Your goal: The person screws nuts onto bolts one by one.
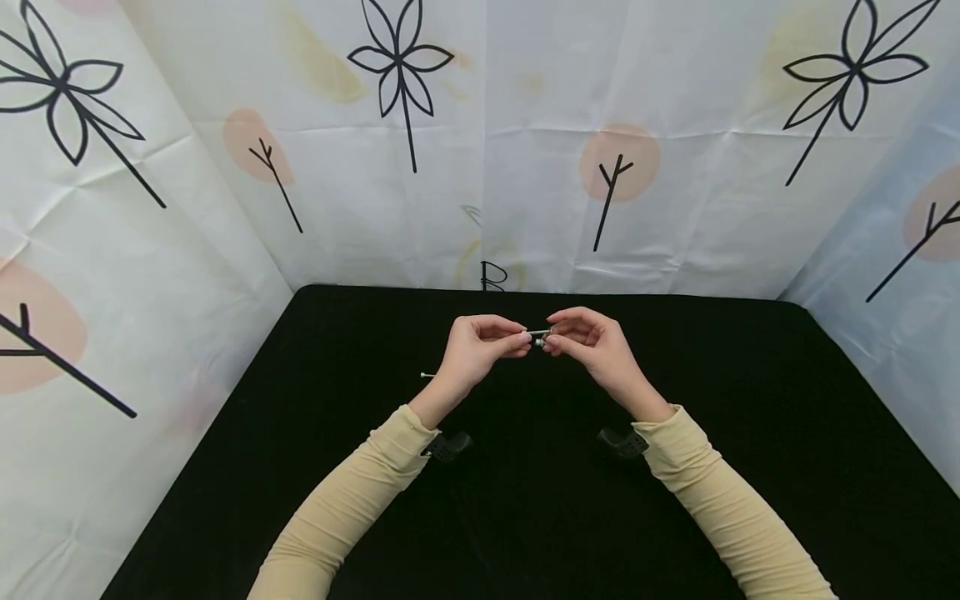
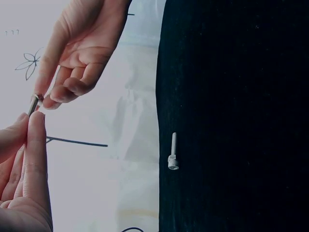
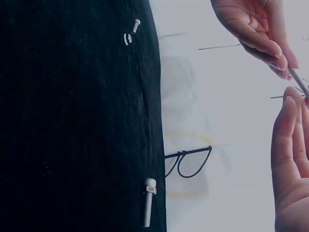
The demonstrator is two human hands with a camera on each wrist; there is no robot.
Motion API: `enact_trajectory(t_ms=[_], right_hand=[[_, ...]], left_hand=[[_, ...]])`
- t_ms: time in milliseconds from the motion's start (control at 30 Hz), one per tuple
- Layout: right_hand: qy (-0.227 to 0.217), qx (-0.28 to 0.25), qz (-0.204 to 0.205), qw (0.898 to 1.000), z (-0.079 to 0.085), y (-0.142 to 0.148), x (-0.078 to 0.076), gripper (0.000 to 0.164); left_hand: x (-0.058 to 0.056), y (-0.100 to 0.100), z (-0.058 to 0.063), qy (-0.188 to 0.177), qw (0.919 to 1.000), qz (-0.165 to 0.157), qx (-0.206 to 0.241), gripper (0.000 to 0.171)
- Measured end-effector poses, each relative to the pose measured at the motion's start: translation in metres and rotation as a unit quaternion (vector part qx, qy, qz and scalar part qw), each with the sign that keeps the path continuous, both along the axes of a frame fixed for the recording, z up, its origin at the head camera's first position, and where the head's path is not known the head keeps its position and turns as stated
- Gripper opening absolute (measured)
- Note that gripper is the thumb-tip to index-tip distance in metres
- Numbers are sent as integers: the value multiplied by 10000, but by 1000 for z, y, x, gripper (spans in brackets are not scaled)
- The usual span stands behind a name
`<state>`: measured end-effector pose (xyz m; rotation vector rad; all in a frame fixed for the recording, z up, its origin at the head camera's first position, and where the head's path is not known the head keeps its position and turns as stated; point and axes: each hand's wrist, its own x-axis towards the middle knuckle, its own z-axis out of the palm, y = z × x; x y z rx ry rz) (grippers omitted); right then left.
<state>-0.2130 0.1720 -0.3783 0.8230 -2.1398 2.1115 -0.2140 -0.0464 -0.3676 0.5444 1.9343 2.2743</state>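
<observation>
In the head view a slim metal bolt [image 1: 538,332] lies level between the two hands. My left hand [image 1: 483,343] pinches one end between thumb and fingers. The thumb and fingers of my right hand [image 1: 596,346] pinch a small nut [image 2: 38,97] at the other end, partly hidden by the fingertips. The left wrist view shows the bolt's shaft [image 2: 33,106] emerging from the left fingertips. Threads show on the held bolt [image 3: 300,81] in the right wrist view.
On the black tabletop [image 1: 525,500] rests a bolt with a nut [image 3: 149,203]. A smaller bolt [image 3: 136,25] lies near two thin rings [image 3: 128,38]. Beside the left wrist, another bolt [image 1: 427,375] shows. Patterned white cloth [image 1: 525,208] hangs behind.
</observation>
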Motion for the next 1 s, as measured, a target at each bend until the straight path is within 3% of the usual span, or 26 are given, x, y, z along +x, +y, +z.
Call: enact_trajectory(t_ms=[233, 1000], right_hand=[[82, 179, -14, 9998, 0, -2, 3, 20], [175, 179, -45, 9997, 3, 1, 4, 28]], left_hand=[[3, 0, 4, 46, 9999, -83, 67, 21], [4, -2, 7, 41, 9999, -92, -108, 18]])
